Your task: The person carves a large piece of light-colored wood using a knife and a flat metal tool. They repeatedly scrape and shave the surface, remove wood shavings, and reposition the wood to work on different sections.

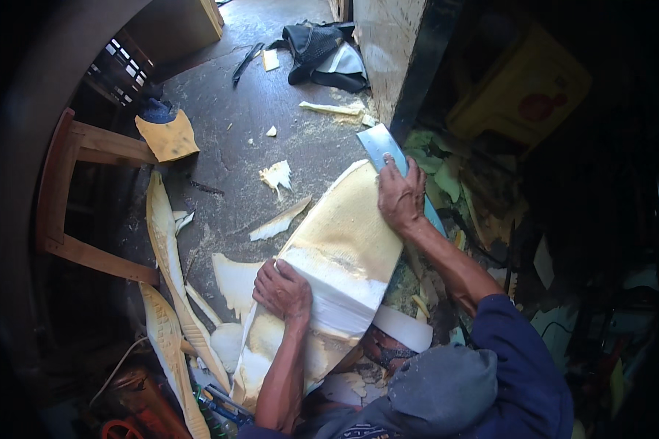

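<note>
- Far L — wooden frame [55, 190] bounds the work area; long foam offcuts [167, 241] lie along its inner side, lower ends running toward the bottom edge.
- L of ctr — dark floor [220, 132], dusted w/ crumbs & a few scraps, gives the widest open room, stretching up to a black bag [307, 51] nr the top.
- Ctr-L — left hand [284, 289] palm down at the L edge of the cream foam block [344, 212]; fingers bent close together over that edge, holding it; forearm rises almost straight from the bottom edge.
- Ctr — block lies aslant, narrower rounded end up & R, white band across its middle; lower part runs down past the L forearm.
- R of ctr — right hand [403, 197] at block's upper R edge, fingers folded on a flat blue-silver strip [377, 143], holding it against or just beside that edge (contact unclear); forearm slants up-L from a navy sleeve [523, 358].
- R — room tighter: pale panel [388, 58] above strip, piled scraps beside forearm, yellow plastic item [520, 88] in shadow.
</note>
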Demonstrator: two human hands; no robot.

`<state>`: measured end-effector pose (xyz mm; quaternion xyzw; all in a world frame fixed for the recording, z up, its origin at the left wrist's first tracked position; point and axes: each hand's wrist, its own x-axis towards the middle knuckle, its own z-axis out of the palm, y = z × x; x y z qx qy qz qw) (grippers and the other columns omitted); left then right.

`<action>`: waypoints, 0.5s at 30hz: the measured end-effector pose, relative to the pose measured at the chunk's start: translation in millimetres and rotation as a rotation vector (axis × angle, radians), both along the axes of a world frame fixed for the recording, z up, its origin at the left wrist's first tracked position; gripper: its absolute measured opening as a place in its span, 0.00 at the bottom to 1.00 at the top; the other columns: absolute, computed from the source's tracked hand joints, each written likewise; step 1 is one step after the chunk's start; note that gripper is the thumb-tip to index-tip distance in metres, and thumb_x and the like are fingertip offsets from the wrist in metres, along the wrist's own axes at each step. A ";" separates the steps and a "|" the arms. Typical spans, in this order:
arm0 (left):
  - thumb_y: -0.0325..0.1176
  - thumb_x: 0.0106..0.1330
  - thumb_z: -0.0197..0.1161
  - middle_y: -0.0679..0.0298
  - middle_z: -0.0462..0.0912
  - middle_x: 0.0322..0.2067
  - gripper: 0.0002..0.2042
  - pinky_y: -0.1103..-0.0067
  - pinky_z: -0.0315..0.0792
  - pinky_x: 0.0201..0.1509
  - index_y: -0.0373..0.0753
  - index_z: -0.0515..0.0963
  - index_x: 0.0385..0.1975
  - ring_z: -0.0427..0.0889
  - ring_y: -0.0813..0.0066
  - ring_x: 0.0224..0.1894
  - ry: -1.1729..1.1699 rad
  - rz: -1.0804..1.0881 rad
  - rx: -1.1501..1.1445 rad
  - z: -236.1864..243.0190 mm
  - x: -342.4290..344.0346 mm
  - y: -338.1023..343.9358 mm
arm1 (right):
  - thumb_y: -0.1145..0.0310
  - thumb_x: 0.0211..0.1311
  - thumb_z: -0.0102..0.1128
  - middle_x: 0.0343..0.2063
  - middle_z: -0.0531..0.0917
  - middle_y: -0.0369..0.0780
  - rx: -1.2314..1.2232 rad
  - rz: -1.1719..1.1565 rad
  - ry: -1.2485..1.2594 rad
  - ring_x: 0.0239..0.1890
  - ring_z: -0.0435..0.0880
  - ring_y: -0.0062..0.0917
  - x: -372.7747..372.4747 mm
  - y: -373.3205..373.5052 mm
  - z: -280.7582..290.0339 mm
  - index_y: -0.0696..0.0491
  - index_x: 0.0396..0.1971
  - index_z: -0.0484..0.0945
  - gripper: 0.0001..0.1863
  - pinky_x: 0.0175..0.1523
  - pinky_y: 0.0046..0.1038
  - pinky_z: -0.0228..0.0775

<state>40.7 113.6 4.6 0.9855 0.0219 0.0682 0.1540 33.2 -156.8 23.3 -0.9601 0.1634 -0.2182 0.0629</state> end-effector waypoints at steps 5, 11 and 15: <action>0.43 0.77 0.49 0.54 0.82 0.47 0.17 0.59 0.63 0.60 0.37 0.77 0.50 0.78 0.53 0.52 -0.069 -0.031 -0.079 -1.6 -0.2 -0.2 | 0.69 0.67 0.56 0.52 0.83 0.56 -0.042 0.332 0.042 0.55 0.75 0.59 -16.1 29.4 3.6 0.62 0.52 0.78 0.17 0.62 0.51 0.67; 0.44 0.78 0.47 0.53 0.82 0.47 0.18 0.59 0.63 0.61 0.37 0.77 0.50 0.78 0.52 0.53 -0.048 -0.022 -0.038 -1.3 -1.4 0.4 | 0.69 0.65 0.57 0.53 0.83 0.51 0.137 0.255 -0.002 0.57 0.77 0.58 -13.3 24.8 -12.8 0.62 0.49 0.79 0.16 0.62 0.52 0.68; 0.44 0.77 0.47 0.53 0.82 0.47 0.18 0.59 0.63 0.61 0.37 0.77 0.49 0.78 0.52 0.53 -0.093 -0.058 -0.090 -0.1 -2.3 -0.2 | 0.70 0.63 0.58 0.51 0.83 0.54 -0.060 0.334 -0.098 0.54 0.76 0.56 -8.0 23.3 -9.6 0.60 0.48 0.80 0.16 0.54 0.55 0.67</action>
